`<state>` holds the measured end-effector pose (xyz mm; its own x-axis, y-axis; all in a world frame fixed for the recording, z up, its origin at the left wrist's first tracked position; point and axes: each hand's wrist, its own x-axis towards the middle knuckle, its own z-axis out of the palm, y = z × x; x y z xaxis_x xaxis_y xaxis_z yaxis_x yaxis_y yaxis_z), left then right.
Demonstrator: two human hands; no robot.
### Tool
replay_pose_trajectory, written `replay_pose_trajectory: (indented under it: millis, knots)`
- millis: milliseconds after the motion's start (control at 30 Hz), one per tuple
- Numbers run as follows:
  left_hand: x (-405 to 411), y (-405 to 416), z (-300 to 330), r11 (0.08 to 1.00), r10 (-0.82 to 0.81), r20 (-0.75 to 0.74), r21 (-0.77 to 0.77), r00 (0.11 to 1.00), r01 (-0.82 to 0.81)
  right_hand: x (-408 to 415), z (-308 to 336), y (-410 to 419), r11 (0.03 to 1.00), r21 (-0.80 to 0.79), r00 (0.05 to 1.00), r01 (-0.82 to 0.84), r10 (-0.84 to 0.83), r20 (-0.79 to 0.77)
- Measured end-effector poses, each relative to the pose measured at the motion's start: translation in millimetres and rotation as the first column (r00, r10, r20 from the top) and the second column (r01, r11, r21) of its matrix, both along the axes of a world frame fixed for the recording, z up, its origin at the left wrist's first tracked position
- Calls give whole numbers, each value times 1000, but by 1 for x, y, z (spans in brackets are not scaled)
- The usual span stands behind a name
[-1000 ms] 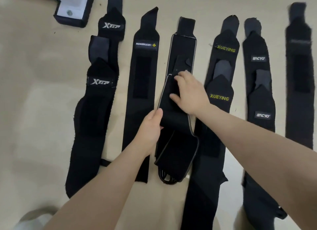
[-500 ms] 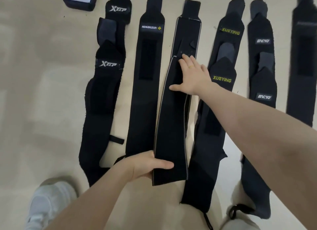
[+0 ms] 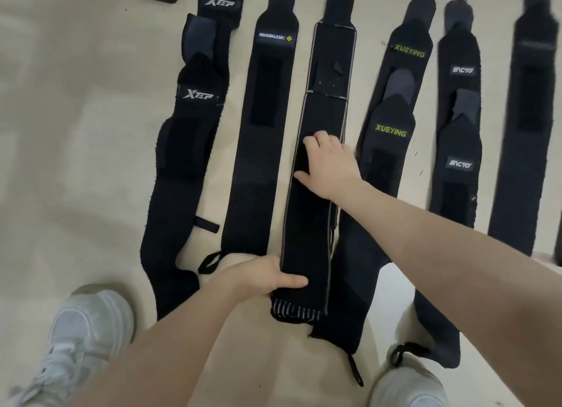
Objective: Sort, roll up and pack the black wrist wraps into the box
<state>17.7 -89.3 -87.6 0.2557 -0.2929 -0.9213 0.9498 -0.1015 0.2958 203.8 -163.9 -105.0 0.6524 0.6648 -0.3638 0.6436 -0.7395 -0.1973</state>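
Fingers of right hand laid flat, pressing mid-length of grey-edged black fabric wrist wrap. Left hand gripping same wrap's near end, thumb on top. Stretched lengthwise on beige floor, between black MANUEKLEAR-labelled wrap and yellow-lettered XUEYING wrap.

Matt black woven cloth wraps, fuzzy hook-and-loop patch, smooth beige floor
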Motion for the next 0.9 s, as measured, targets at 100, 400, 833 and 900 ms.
replay_pose_trajectory:
  millis: [100,400,833,900]
  knots:
    - [0,-10,-1,978,120,-28,-168,992,-123,2,-2,-12,999,-44,991,-30,24,-129]
    - [-3,-28,-27,940,-201,-135,253,970,230,0,5,-16,914,-327,964,-241,186,-191]
    - [0,34,9,607,-404,261,794,877,43,-21,12,-4,891,-452,999,-51,37,-40]
    - [5,47,10,533,-384,378,836,843,-131,-37,17,-4,960,-278,999,-36,33,-16]
